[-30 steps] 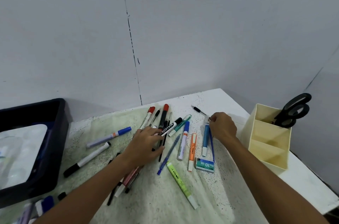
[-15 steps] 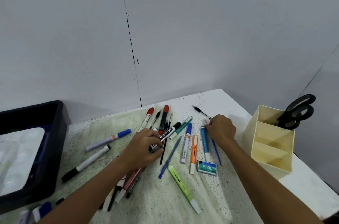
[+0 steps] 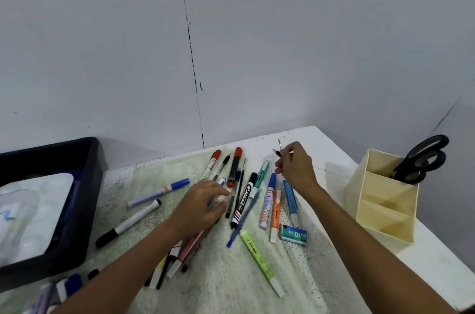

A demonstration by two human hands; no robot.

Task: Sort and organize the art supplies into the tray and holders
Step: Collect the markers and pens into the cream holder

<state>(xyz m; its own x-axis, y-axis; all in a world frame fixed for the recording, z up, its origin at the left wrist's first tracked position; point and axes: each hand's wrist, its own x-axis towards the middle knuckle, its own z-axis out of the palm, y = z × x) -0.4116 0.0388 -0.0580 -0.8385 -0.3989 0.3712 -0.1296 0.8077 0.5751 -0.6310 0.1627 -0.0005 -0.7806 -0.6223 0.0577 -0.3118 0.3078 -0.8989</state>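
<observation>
Two hands over scattered markers mid-surface, right hand [image 3: 295, 167] with grip pinching a thin brush [image 3: 280, 146] lifted near the far edge, left hand [image 3: 203, 207] curled on pens [image 3: 232, 200], cream holder [image 3: 383, 200] at right edge, dark tray [image 3: 87, 185] at left.

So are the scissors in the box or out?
In. The scissors stand in the cream holder's back compartment, handles poking up above its rim.

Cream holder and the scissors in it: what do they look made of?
The cream holder looks like moulded plastic, matte: thin even walls, dividers, soft sheen. The scissors show only black loop handles, probably glossy plastic; the blades are hidden inside, so their material cannot be told.
</observation>
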